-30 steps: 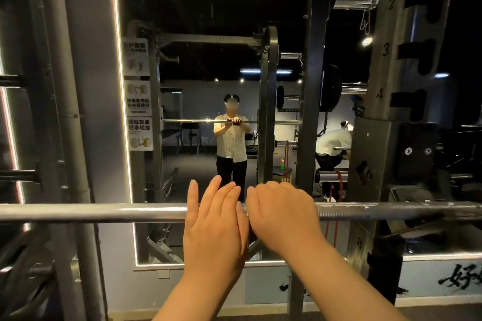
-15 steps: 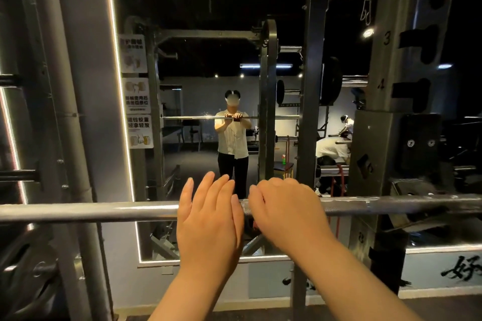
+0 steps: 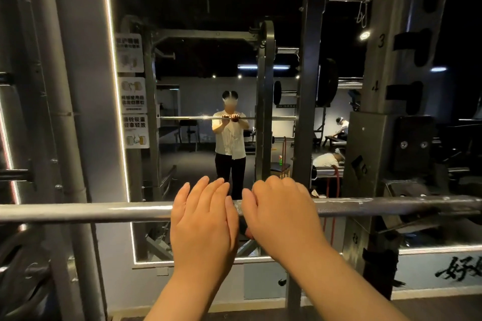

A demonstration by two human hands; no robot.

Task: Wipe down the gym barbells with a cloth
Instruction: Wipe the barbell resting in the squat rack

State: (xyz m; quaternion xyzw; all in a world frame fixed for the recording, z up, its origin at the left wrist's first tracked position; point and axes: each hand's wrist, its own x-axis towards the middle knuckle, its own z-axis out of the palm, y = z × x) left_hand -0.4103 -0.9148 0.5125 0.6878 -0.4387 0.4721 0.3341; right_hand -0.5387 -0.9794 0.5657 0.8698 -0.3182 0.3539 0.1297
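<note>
1. Tall grey steel rack upright with numbered holes [image 3: 370, 164], right of frame: it appears to carry your bar, so you can wipe without lifting.
2. Long silver steel barbell [image 3: 91, 210]: runs level across the lower middle, edge to edge.
3. Your right hand [image 3: 281, 216], centre: fingers curled over the knurled section, thumb beneath, likely clamped for rubbing.
4. Your left hand [image 3: 203, 224], just beside it: fingers straight and together, laid over the bar, probably steadying.
5. Cloth: not clearly seen.
</note>
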